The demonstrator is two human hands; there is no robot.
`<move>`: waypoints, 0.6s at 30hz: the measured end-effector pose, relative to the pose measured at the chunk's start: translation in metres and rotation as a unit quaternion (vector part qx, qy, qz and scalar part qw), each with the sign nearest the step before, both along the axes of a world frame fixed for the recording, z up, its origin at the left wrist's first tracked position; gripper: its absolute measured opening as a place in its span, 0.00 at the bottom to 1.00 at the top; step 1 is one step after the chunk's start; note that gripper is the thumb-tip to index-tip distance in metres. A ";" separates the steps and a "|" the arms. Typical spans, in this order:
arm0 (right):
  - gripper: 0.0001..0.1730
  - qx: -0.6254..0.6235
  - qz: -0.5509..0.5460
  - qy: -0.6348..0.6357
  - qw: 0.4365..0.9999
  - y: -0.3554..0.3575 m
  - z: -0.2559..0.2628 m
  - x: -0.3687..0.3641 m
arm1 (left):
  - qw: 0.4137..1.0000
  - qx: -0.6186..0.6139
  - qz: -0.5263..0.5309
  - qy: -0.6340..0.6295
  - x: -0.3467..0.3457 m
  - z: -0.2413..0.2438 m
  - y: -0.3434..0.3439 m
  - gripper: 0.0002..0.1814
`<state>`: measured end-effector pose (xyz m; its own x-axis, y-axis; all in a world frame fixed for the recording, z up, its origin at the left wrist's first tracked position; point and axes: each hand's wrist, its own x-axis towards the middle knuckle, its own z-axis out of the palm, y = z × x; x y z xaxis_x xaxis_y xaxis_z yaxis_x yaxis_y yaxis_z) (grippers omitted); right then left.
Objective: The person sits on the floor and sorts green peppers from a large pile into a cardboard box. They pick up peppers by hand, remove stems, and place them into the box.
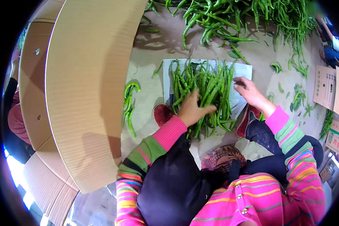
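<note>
Long green chili peppers (212,87) lie lined up in a bunch on a sheet of newspaper (243,72) on the floor, between my feet. My left hand (193,108) rests over the left part of the bunch, its fingers spread and slightly blurred; it grips nothing that I can see. Just right of the bunch, over the newspaper, my right hand (247,89) is held with its fingers loosely curled and apart, holding nothing visible. Some pepper ends stick out past the sheet's near edge.
A large heap of green peppers (220,17) spreads beyond the newspaper. An open cardboard box (84,99) stands close on my left. Loose peppers (128,107) and leaves lie on the floor. Printed cartons (325,86) are at the far right. People are partly visible at both sides.
</note>
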<state>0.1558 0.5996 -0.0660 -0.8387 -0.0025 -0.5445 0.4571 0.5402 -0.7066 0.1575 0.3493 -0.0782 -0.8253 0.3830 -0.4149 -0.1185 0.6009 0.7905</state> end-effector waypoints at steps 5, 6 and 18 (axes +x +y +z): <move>0.18 0.018 -0.027 0.012 0.999 0.001 -0.005 -0.005 | 0.933 -0.200 -0.045 0.297 -0.053 -0.053 -0.063 0.21; 0.17 0.013 -0.001 0.024 1.000 -0.008 -0.003 -0.006 | 0.914 -0.238 -0.069 0.321 -0.060 -0.069 -0.075 0.19; 0.17 0.008 0.055 -0.058 0.997 -0.024 -0.005 0.024 | 0.881 -0.443 0.011 0.169 -0.009 -0.127 -0.206 0.19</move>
